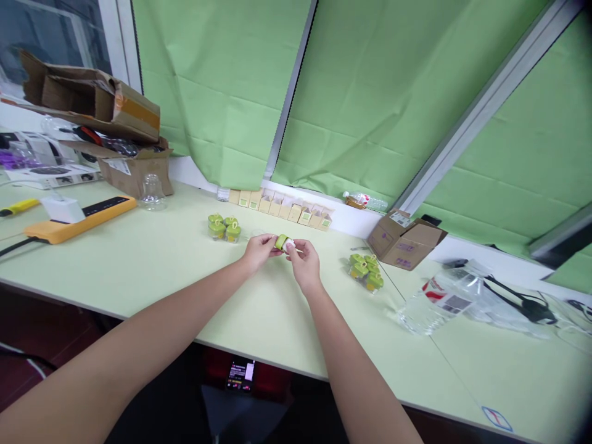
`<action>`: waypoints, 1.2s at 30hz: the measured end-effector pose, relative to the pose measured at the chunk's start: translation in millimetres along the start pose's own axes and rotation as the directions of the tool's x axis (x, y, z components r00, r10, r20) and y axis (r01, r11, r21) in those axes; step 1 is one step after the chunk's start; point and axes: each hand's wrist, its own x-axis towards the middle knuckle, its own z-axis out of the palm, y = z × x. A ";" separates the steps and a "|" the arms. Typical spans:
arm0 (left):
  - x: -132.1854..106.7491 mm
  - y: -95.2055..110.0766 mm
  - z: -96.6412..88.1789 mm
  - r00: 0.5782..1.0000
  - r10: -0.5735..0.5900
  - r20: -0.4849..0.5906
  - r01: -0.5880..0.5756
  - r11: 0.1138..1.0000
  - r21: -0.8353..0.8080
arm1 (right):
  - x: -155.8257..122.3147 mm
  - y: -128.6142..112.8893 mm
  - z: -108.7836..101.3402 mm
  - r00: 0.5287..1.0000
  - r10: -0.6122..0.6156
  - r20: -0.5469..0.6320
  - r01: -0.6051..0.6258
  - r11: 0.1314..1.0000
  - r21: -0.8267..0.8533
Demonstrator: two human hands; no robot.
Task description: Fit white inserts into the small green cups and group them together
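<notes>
My left hand and my right hand meet above the middle of the table. Between them is a small green-lidded container, gripped by the fingers of both. A white patch shows by my right thumb; whether it is part of the container or a separate piece, I cannot tell. Left of my hands stands a cluster of small clear containers with green lids, with something yellow inside. To the right is a similar green-lidded cluster.
A row of small tan boxes lines the table's back edge. At right are an open cardboard box and a large clear bottle lying down. An orange power strip, a clear dome-shaped piece and stacked cartons occupy the left.
</notes>
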 end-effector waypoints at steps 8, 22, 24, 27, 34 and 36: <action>-1.5 1.1 2.8 1.000 -0.003 0.000 0.003 1.000 -0.021 | 2.1 2.3 1.3 0.999 -0.018 -0.033 0.020 0.998 0.067; 1.8 1.1 -0.8 0.999 0.024 0.022 -0.022 0.997 -0.071 | -2.5 -15.3 1.1 0.998 0.055 -0.020 -0.048 0.968 0.248; 1.3 1.6 -0.6 0.999 0.026 0.028 -0.024 0.997 -0.068 | -2.2 -14.7 0.8 0.998 0.054 -0.016 -0.049 0.969 0.243; 0.4 2.6 -0.3 0.999 0.027 0.027 -0.026 0.998 -0.062 | -1.6 -12.8 0.4 0.998 0.054 -0.017 -0.048 0.968 0.247; 1.4 2.9 -0.2 0.997 0.072 0.023 -0.071 0.996 -0.061 | -1.4 -14.4 -1.1 1.000 0.012 0.001 -0.012 0.975 0.222; 2.0 3.0 -0.2 0.996 0.088 0.023 -0.087 0.994 -0.059 | -1.3 -16.8 -2.0 1.000 0.000 0.001 -0.001 0.978 0.210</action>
